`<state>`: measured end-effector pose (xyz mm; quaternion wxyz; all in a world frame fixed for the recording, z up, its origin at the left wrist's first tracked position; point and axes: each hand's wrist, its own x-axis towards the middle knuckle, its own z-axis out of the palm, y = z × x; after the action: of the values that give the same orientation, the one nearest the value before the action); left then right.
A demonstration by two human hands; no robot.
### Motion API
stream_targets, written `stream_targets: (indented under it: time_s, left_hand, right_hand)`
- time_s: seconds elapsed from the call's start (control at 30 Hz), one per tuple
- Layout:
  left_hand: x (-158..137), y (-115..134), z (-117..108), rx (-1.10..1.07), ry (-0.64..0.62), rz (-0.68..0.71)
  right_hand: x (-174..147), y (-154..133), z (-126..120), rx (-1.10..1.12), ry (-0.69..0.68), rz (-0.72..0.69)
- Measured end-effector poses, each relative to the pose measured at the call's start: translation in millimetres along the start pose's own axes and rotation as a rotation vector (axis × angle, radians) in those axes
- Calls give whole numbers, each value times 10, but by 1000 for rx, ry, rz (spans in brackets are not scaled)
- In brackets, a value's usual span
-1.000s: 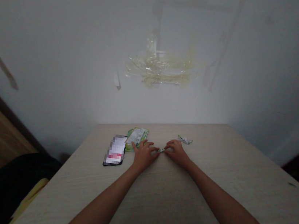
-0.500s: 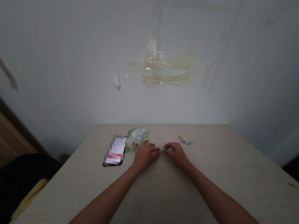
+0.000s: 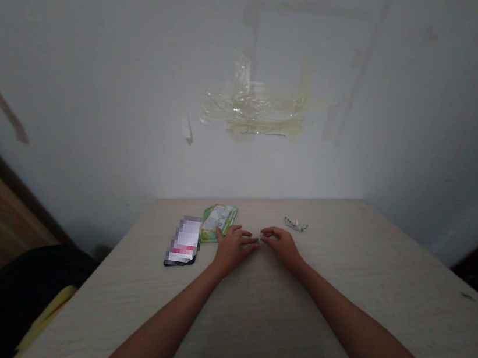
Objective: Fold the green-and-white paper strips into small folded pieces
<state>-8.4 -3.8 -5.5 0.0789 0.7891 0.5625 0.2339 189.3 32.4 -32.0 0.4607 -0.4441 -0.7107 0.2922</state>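
Note:
A small whitish-green piece (image 3: 260, 237), too small to name, lies between my two hands on the pale wooden table (image 3: 242, 320). My left hand (image 3: 233, 249) rests flat with its fingers spread, the fingertips reaching to the piece. From the other side, my right hand (image 3: 281, 245) pinches at the piece with thumb and fingers. Just beyond the left hand is a green and white packet (image 3: 219, 219), with more green packaging showing under its edge. A crumpled green and white wrapper (image 3: 295, 224) lies past the right hand.
Left of the packet lies a phone (image 3: 183, 242) in a dark case, its screen blurred out. Behind the table rises a grey wall (image 3: 147, 73) with old clear tape (image 3: 256, 114) on it. Dark cloth (image 3: 9, 284) and yellow fabric (image 3: 46, 321) are at the lower left.
My left hand has shifted slightly right, its thumb drawn off the packet's middle toward the corner. The right hand stays nearly in place, with the small piece still between the hands.

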Motion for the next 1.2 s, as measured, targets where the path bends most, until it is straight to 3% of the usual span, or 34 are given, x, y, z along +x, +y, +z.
stream_targets:
  time_s: [0.73, 1.2]
  left_hand:
    - [19, -36, 38, -41, 42, -12]
    - [23, -33, 17, -61, 39, -35]
  right_hand:
    - [-20, -18, 54, -98, 58, -56]
    - [-20, -19, 67, -88, -15, -85]
